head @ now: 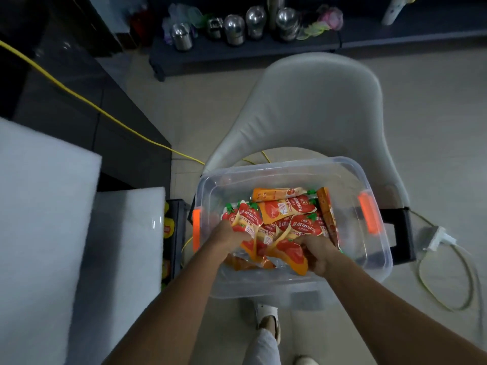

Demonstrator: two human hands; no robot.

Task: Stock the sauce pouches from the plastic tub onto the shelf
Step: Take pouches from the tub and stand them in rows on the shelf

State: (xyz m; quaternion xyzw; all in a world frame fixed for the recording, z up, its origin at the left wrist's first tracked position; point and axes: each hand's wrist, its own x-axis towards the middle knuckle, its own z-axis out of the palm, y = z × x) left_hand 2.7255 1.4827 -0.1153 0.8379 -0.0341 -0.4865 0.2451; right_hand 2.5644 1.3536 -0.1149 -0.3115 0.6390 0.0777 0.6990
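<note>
Left hand (226, 237), right hand (320, 255) in plastic tub (290, 165), each around sauce pouches (287, 209).

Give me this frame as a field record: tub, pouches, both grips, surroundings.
tub: clear plastic, no lid on, orange latches at both ends, sits on chair seat
chair: white, padded
pouches: red-orange sauce packs, piled loose in tub
left grip: inside tub, fingers curled round pouches
right grip: inside tub, holds a bunch of pouches
rack: dark, left of tub, yellow packs showing
floor: yellow cable, power strip
background: steel containers on a low dark bench
</note>
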